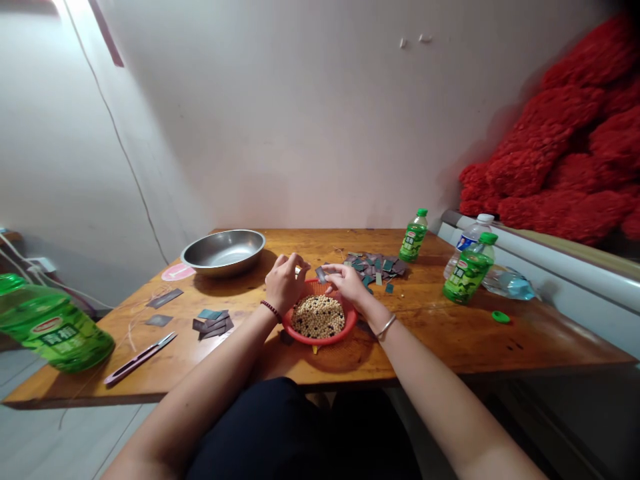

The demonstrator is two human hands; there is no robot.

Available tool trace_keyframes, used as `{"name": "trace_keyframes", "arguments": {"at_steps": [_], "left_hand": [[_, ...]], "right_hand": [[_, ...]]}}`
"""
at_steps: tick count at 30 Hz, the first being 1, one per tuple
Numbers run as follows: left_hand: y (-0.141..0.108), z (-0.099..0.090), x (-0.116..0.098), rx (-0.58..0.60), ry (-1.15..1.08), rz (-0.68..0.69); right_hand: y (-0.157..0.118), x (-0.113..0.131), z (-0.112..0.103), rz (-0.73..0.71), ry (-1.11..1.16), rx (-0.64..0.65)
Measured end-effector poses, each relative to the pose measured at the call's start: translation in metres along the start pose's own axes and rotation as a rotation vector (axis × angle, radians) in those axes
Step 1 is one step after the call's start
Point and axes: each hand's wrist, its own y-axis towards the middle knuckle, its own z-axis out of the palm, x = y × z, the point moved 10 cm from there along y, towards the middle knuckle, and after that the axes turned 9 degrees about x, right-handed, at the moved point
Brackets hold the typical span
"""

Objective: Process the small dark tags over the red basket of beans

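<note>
A red basket [321, 342] holds pale beads or beans with some dark ones among them. Over its back left rim is my left hand [287, 280], fingers closed in a pinch; something small and whitish shows by the fingers, too small to name. My right hand [344, 280], above the back right rim, pinches a small dark packet [321, 274] between thumb and fingers. Behind it lies a pile of dark and green packets [377, 267]. More dark packets [215, 325] are on the table to the left.
On the wooden table [420, 333] are a steel bowl [225, 252], thread snips [140, 358], green bottles [55, 327] [414, 237] [469, 270], a clear bottle [473, 233] and a green cap [501, 317]. Red bundles [560, 147] are heaped at the right.
</note>
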Motion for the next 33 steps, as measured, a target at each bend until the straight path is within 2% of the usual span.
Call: {"name": "trace_keyframes", "arguments": {"at_steps": [3,5,8,10,16,23,26,33], "left_hand": [[0.001,0.012,-0.008,0.122,-0.001,0.074],[0.001,0.015,-0.006,0.152,0.037,0.061],[0.002,0.011,0.003,0.111,0.077,-0.006],[0.002,0.013,0.005,0.124,0.075,-0.012],[0.002,0.019,0.004,0.167,0.056,0.001],[0.003,0.013,-0.001,0.115,0.02,0.034],[0.003,0.015,-0.004,0.138,-0.006,0.058],[0.002,0.009,-0.007,0.101,-0.024,0.089]], "right_hand": [[0.0,-0.001,0.0,0.013,-0.015,0.001],[0.0,-0.001,0.001,0.005,-0.012,0.012],[0.0,0.0,0.0,-0.007,-0.006,0.004],[0.0,0.0,-0.001,-0.002,-0.01,-0.018],[-0.002,0.002,-0.003,0.019,-0.014,-0.05],[-0.001,0.003,0.0,-0.017,-0.02,-0.02],[-0.001,0.005,0.003,-0.041,0.011,0.01],[-0.004,0.008,0.002,-0.016,0.011,-0.012]]}}
